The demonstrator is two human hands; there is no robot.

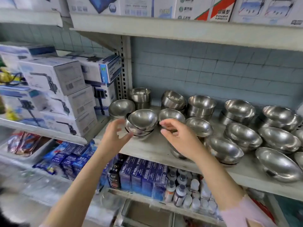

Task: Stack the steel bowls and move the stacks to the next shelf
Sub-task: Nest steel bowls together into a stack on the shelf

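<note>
Left hand point(114, 135) spread and empty, right hand point(178, 140) with its hold unclear, flank a short stack of shiny round steel bowls point(141, 123) at the grey shelf's point(155, 150) left edge; I judge none moved yet.

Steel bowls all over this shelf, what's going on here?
A person is handling steel bowls on a shop shelf. Both bare hands reach toward a small stack of bowls near the front. The left hand is open beside it, fingers spread. The right hand is at another bowl just right of the stack; whether it grips that one is unclear. More bowls, single and in short stacks, cover the shelf to the right.
</note>
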